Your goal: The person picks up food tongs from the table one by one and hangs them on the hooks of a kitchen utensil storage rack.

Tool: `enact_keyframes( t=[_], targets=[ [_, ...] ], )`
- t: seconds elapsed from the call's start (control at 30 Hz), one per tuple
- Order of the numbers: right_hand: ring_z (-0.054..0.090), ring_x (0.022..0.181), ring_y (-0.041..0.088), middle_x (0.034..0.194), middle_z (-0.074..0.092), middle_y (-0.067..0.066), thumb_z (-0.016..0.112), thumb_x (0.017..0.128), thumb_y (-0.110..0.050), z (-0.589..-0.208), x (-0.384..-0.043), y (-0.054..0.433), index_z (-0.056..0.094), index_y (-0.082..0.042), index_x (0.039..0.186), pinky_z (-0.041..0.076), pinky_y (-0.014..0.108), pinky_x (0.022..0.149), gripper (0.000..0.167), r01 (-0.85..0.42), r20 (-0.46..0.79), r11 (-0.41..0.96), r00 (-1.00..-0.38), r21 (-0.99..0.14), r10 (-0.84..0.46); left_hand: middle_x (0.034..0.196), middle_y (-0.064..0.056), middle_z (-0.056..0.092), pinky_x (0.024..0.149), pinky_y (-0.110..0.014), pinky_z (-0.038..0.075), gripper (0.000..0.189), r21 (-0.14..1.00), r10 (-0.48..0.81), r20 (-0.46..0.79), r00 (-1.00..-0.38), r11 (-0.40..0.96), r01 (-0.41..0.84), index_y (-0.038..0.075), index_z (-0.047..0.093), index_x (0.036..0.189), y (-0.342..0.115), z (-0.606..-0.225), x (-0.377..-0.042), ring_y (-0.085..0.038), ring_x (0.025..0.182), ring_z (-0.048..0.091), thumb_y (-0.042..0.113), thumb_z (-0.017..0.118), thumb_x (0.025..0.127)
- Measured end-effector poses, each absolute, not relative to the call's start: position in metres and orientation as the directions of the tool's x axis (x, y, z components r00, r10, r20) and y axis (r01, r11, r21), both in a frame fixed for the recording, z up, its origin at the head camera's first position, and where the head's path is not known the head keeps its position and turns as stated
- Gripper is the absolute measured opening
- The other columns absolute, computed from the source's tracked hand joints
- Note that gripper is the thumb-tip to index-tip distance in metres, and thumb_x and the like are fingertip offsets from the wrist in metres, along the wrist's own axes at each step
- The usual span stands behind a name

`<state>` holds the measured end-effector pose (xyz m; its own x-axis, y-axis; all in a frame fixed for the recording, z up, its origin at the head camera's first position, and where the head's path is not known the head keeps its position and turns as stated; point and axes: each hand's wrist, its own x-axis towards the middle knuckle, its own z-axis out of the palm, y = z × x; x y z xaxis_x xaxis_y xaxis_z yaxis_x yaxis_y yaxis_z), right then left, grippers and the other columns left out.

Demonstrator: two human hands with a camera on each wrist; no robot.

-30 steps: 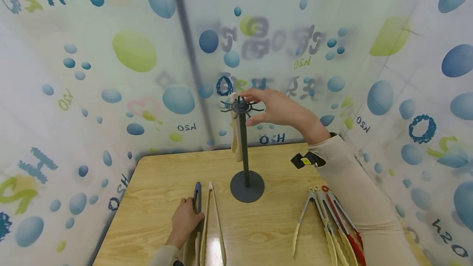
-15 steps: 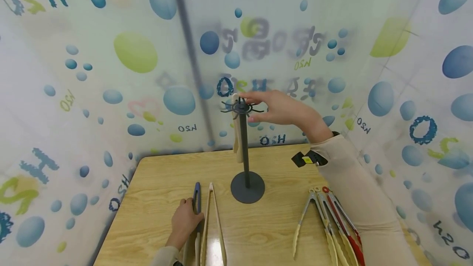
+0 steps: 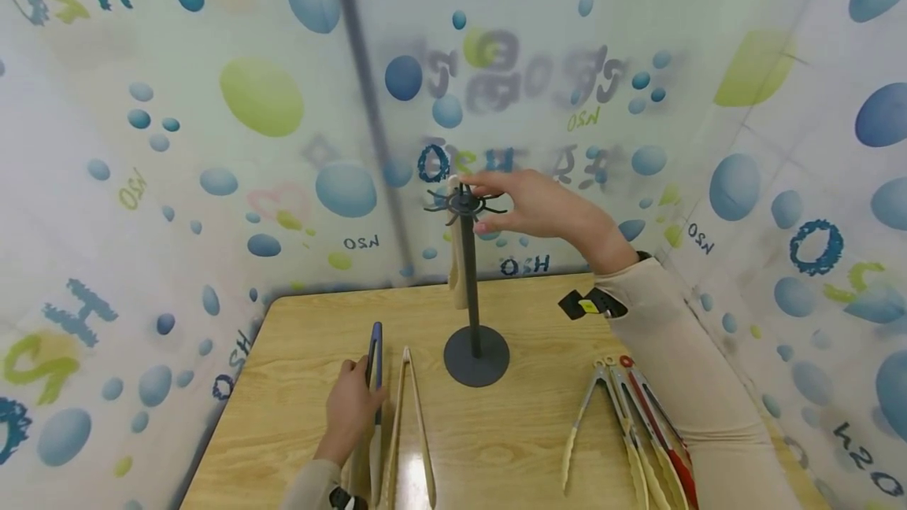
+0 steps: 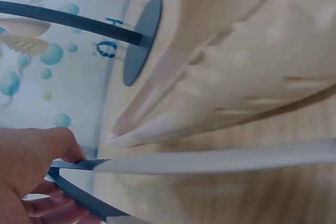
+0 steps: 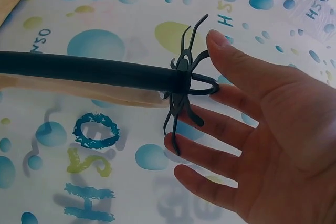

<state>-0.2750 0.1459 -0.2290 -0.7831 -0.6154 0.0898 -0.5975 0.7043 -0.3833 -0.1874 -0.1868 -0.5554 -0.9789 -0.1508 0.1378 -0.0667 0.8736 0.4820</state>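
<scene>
My left hand [image 3: 350, 408] grips blue-handled tongs [image 3: 378, 360] at the handle end, thumb on one arm and fingers round the other. Their pale arms stretch away in the left wrist view, where the left hand [image 4: 44, 177] shows close. A dark utensil stand [image 3: 468, 282] with a ring of hooks on top stands upright on the table. My right hand [image 3: 534, 207] holds the hook ring [image 5: 181, 85] lightly, thumb at one hook and fingers spread round the others. Beige tongs [image 3: 455, 258] hang from the stand's back left.
Spread beige tongs [image 3: 412, 423] lie just right of my left hand. On the right of the wooden table [image 3: 524, 431] lie several tongs [image 3: 638, 423] with cream and red ends. A patterned curtain [image 3: 283, 140] rises behind the table's back edge.
My left hand has shifted slightly, with the blue-handled tongs rising away from the near edge toward the back. My right hand stays at the stand's top.
</scene>
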Motion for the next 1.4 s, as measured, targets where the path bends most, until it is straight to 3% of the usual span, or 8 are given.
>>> enact_keyframes(
  t=[0.37, 0.5, 0.8, 1.13, 1.4],
  targets=[
    [0.051, 0.137, 0.025, 0.151, 0.051, 0.004, 0.066, 0.092, -0.045, -0.231, -0.275, 0.145, 0.03, -0.034, 0.156, 0.048, 0.049, 0.104, 0.074, -0.599, 0.102, 0.702, -0.784, -0.386, -0.613, 0.117, -0.022, 0.058, 0.048, -0.026, 0.037, 0.065, 0.503, -0.136, 0.272, -0.953, 0.864, 0.02, 0.004, 0.051, 0.144, -0.182, -0.519, -0.205, -0.016, 0.062, 0.051, 0.018, 0.071, 0.084],
    [0.051, 0.138, 0.025, 0.151, 0.05, 0.003, 0.067, 0.092, -0.045, -0.231, -0.274, 0.145, 0.029, -0.033, 0.156, 0.047, 0.05, 0.105, 0.076, -0.598, 0.105, 0.699, -0.784, -0.391, -0.612, 0.113, -0.02, 0.061, 0.05, -0.028, 0.043, 0.064, 0.512, -0.133, 0.385, -0.913, 0.854, 0.092, 0.005, 0.052, 0.143, -0.178, -0.505, -0.211, -0.02, 0.067, 0.059, 0.015, 0.073, 0.083],
    [0.057, 0.131, 0.025, 0.146, 0.056, 0.004, 0.068, 0.09, -0.048, -0.23, -0.274, 0.142, 0.031, -0.033, 0.155, 0.049, 0.048, 0.102, 0.076, -0.605, 0.118, 0.719, -0.787, -0.342, -0.606, 0.106, -0.018, 0.068, 0.061, -0.044, 0.056, 0.066, 0.482, -0.086, 0.56, -0.824, 0.843, 0.239, 0.009, 0.053, 0.144, -0.165, -0.463, -0.228, -0.031, 0.082, 0.07, 0.016, 0.077, 0.083],
    [0.058, 0.129, 0.026, 0.144, 0.058, 0.005, 0.068, 0.09, -0.048, -0.229, -0.274, 0.142, 0.034, -0.03, 0.155, 0.05, 0.049, 0.101, 0.076, -0.614, 0.13, 0.722, -0.783, -0.317, -0.609, 0.108, -0.018, 0.067, 0.06, -0.041, 0.057, 0.065, 0.403, -0.014, 0.695, -0.719, 0.836, 0.373, 0.01, 0.052, 0.145, -0.146, -0.416, -0.253, -0.031, 0.081, 0.069, 0.013, 0.076, 0.084],
    [0.056, 0.131, 0.025, 0.145, 0.057, 0.006, 0.067, 0.091, -0.048, -0.23, -0.276, 0.142, 0.032, -0.031, 0.156, 0.048, 0.049, 0.103, 0.076, -0.631, 0.126, 0.71, -0.769, -0.313, -0.627, 0.105, -0.018, 0.067, 0.064, -0.039, 0.057, 0.065, 0.385, 0.019, 0.731, -0.682, 0.814, 0.435, 0.01, 0.051, 0.146, -0.131, -0.394, -0.268, -0.031, 0.08, 0.064, 0.012, 0.076, 0.085]
  ],
)
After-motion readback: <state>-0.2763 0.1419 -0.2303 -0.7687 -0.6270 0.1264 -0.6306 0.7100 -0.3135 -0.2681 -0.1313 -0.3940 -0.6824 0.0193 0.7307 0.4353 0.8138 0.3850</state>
